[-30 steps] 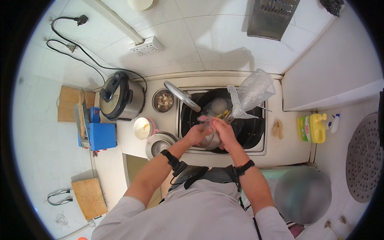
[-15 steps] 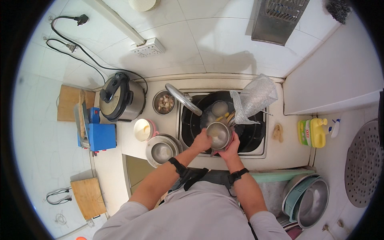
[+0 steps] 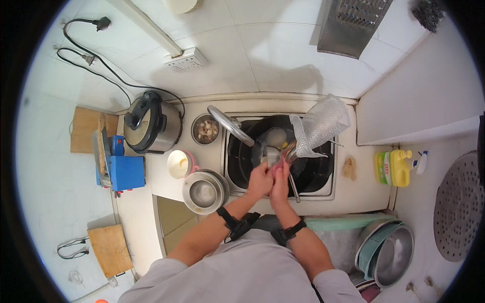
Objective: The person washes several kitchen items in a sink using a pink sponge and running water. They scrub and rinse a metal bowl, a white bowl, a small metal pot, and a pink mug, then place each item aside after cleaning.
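My left hand [image 3: 260, 179] and my right hand [image 3: 279, 184] are close together over the black basin [image 3: 316, 171] in the steel sink, both closed around a pink cloth [image 3: 279, 165] and what looks like a long metal utensil, whose handle [image 3: 294, 189] sticks out toward me. A steel bowl [image 3: 270, 155] is partly visible just beyond my fingers, among smaller items in the basin. The curved faucet [image 3: 227, 121] arches over the left side. A metal mesh basket [image 3: 321, 123] rests over the right rear.
Stacked steel bowls [image 3: 202, 192], a pink-rimmed cup [image 3: 179, 164], a bowl of pieces [image 3: 205, 129] and a pressure cooker [image 3: 152, 123] are left of the sink. A yellow detergent bottle [image 3: 393, 167] stands right. Nested basins [image 3: 394, 252] sit lower right.
The steel bowl that my hands held has moved away from me into the basin. My hands have come together on the pink cloth and a long metal utensil.
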A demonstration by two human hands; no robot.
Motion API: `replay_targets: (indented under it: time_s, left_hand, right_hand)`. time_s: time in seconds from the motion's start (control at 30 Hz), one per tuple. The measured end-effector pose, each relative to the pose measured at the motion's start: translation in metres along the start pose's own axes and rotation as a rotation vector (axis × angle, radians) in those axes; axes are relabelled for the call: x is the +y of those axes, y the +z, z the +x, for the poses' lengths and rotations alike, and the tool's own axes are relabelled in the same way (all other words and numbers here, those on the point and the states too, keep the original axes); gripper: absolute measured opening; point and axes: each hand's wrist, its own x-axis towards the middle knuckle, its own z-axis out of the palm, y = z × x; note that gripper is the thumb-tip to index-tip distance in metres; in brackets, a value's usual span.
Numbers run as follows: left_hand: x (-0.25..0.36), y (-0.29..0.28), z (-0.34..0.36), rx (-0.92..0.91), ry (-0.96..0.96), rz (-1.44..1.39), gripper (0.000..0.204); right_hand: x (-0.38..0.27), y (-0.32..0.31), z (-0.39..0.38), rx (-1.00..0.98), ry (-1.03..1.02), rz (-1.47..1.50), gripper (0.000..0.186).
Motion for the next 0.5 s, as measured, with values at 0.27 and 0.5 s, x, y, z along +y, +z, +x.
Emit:
replay_targets:
  time_s: [0.27, 0.5]
  left_hand:
    - [-0.023, -0.026, 0.000, -0.246, -0.043, -0.301, 0.017]
    - [-0.024, -0.037, 0.006, -0.244, -0.113, -0.038, 0.016]
  right_hand:
    - [-0.034, -0.011, 0.072, -0.265, 0.230, 0.019, 0.033]
    - [-0.026, 0.012, 0.020, -0.089, -0.561, -0.718, 0.025]
